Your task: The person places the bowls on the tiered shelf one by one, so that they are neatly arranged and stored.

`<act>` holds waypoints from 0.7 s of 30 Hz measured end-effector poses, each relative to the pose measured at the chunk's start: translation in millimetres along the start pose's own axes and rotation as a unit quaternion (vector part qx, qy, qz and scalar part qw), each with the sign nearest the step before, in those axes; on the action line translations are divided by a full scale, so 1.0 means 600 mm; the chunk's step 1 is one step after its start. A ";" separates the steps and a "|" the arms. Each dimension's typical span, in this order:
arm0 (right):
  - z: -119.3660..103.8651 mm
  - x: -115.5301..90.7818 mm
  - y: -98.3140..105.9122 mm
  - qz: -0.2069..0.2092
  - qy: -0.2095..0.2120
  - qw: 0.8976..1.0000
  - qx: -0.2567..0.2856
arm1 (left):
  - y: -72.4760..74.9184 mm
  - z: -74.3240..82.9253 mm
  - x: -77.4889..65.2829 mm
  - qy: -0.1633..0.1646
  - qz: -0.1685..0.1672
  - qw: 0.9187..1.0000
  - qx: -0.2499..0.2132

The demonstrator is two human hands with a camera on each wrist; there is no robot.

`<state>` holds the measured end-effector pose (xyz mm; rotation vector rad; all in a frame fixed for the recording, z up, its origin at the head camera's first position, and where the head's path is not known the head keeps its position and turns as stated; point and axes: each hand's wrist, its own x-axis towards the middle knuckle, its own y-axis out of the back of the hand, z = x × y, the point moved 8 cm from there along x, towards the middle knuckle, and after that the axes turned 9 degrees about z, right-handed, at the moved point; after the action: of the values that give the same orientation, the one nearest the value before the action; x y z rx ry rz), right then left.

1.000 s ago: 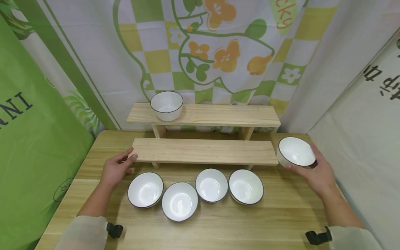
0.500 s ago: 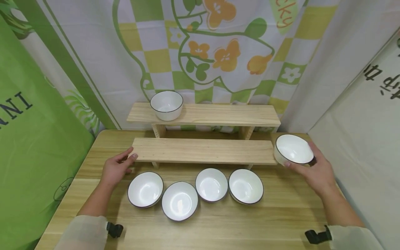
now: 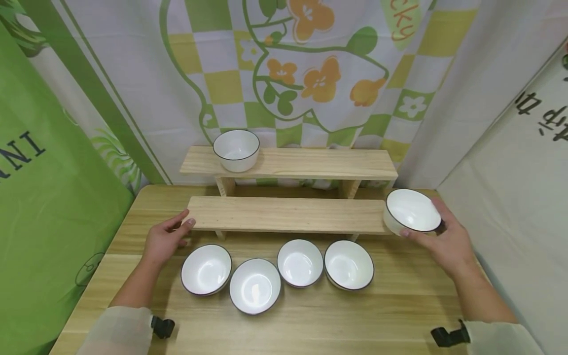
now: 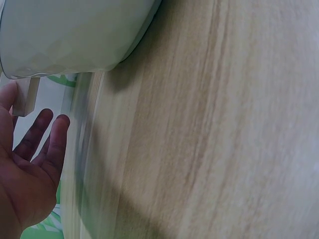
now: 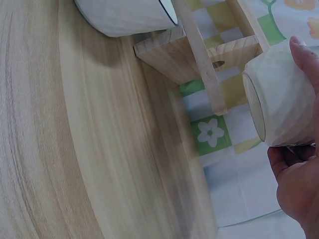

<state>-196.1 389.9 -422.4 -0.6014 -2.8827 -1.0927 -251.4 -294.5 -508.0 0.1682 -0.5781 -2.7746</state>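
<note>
My right hand (image 3: 452, 241) grips a white bowl with a dark rim (image 3: 413, 211), thumb at its near side and fingers round its right side. The tilted bowl overlaps the right end of the lower wooden shelf board (image 3: 288, 214). The right wrist view shows the bowl's faceted outside (image 5: 286, 97) raised above the tabletop, in the hand. My left hand (image 3: 165, 241) rests thumb and finger at the lower board's left end; in the left wrist view its other fingers (image 4: 56, 142) extend loosely. Another white bowl (image 3: 237, 151) stands on the upper board's left part (image 3: 319, 163).
Several white bowls stand in a staggered row before the shelf: a left one (image 3: 206, 269), a nearer one (image 3: 255, 286) and a rightmost one (image 3: 349, 265) among them. The wooden table (image 3: 310, 325) meets a patterned curtain (image 3: 310, 74) behind, with cloth hangings at both sides.
My right hand has carried the bowl slightly left and back, from beside the lower board to overlapping its right end. The left hand and the other bowls have stayed in place.
</note>
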 end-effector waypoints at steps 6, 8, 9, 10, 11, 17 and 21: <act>-0.011 -0.003 -0.003 -0.004 0.002 1.000 0.011 | 0.001 -0.005 0.002 0.001 0.002 1.000 -0.005; -0.014 -0.004 -0.003 -0.005 0.004 1.000 0.011 | 0.001 -0.005 0.002 0.001 0.002 1.000 -0.005; -0.015 -0.004 -0.004 -0.006 0.005 1.000 0.011 | 0.001 -0.005 0.002 0.001 0.001 1.000 -0.005; -0.017 -0.003 -0.004 -0.006 0.005 1.000 0.012 | 0.001 -0.004 0.002 0.000 0.001 1.000 -0.005; -0.019 -0.002 -0.005 -0.006 0.005 1.000 0.016 | 0.002 -0.004 0.002 0.000 0.001 1.000 -0.004; -0.041 0.002 -0.010 0.002 0.028 0.999 0.042 | 0.001 -0.003 0.003 -0.002 0.001 1.000 -0.010; -0.057 0.003 -0.014 0.009 0.050 0.998 0.046 | 0.000 -0.003 0.002 -0.001 0.000 1.000 -0.012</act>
<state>-205.2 362.8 -401.8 -0.5518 -2.8182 -0.9522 -252.3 -295.8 -509.9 0.1610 -0.5464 -2.7814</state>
